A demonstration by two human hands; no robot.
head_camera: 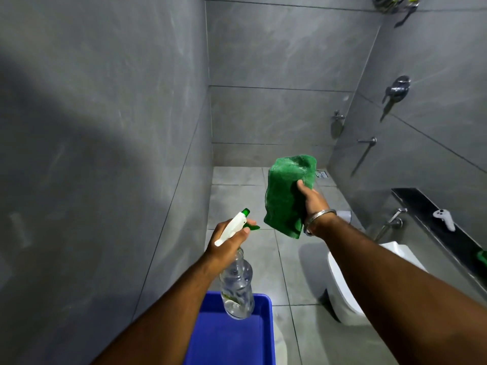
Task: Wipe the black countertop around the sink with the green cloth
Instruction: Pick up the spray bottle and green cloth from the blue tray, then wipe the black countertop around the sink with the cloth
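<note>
My right hand [312, 200] holds the green cloth [287, 193] up in front of me, the cloth hanging folded with a pale wet patch near its top. My left hand [229, 243] grips a clear spray bottle [237, 288] by its white and green trigger head, the nozzle pointing toward the cloth. A forefinger rests on the green trigger. No sink is in view. A narrow black ledge [427, 209] runs along the right wall.
Grey tiled walls close in on the left, far and right sides. A blue plastic tub [261, 338] sits below my left arm. A white toilet [342, 285] stands at the right, with taps [395, 219] above it. A white controller [445, 218] lies on the ledge.
</note>
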